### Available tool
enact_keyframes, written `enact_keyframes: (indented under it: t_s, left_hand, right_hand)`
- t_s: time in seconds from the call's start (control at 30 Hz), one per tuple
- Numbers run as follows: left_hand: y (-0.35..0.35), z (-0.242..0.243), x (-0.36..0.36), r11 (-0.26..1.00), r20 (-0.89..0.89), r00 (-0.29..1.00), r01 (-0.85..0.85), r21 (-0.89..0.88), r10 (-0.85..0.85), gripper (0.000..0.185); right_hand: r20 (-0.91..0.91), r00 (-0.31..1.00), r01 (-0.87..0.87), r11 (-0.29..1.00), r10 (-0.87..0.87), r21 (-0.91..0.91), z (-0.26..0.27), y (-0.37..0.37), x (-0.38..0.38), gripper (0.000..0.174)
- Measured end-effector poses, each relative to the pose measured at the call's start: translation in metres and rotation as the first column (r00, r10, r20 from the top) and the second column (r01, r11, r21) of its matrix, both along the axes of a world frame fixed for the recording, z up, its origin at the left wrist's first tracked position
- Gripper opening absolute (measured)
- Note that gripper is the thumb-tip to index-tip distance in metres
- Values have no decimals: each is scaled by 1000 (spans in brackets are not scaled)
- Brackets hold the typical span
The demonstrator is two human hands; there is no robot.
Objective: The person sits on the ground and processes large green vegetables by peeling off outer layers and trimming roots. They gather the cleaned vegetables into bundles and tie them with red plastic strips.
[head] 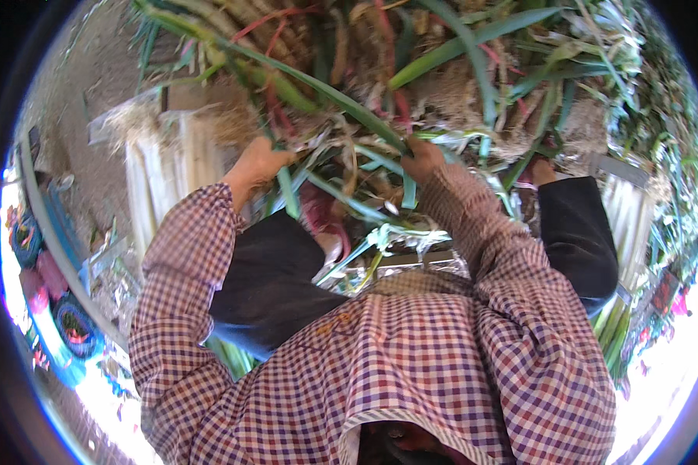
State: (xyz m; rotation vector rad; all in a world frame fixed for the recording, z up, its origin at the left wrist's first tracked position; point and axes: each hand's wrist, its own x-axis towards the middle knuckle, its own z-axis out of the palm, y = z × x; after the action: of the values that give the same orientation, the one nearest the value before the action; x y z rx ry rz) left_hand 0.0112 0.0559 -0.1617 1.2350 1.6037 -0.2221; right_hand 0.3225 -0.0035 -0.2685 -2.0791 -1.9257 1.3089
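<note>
My left hand [260, 167] is closed around a narrow green leaf, whose end [288, 192] hangs below the fist. My right hand [423, 160] grips the lower end of a long green leaf [326, 90] that slants down from the upper left. Beyond both hands lies a heap of long-stalked scallions or leeks [232, 26] with fibrous roots. Red ties [384, 35] run among these stalks. Torn and dry leaves [349, 157] lie between my hands, over the ground near a red shoe [320, 212].
White-stalked bundles with roots stand at left [157, 174] and right [625, 215], both banded. Loose leaves [669, 116] pile up along the right. My dark-trousered knees [273, 273] flank the work. Bare ground [107, 75] and a curved pale edge [64, 273] lie at left.
</note>
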Motion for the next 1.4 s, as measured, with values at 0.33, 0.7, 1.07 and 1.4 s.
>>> enact_keyframes:
  t_s: [0.33, 0.7, 1.07, 1.4]
  left_hand:
    - [16, -166, -34, 924, -43, 943, -314, 216, 331, 33]
    - [-126, -233, 96, 921, -17, 924, -378, 94, 381, 37]
    - [-80, -169, 99, 846, -365, 782, -367, 387, 506, 90]
    - [-122, -218, 145, 870, -36, 889, -454, -194, 456, 79]
  right_hand:
    - [39, 980, 160, 883, -197, 442, 26, 97, 151, 51]
    - [318, 779, 585, 809, -541, -55, -40, -59, 174, 47]
    - [445, 889, 359, 763, -105, -537, -96, -117, 149, 107]
    - [300, 931, 346, 761, -206, -550, -78, -91, 39, 97]
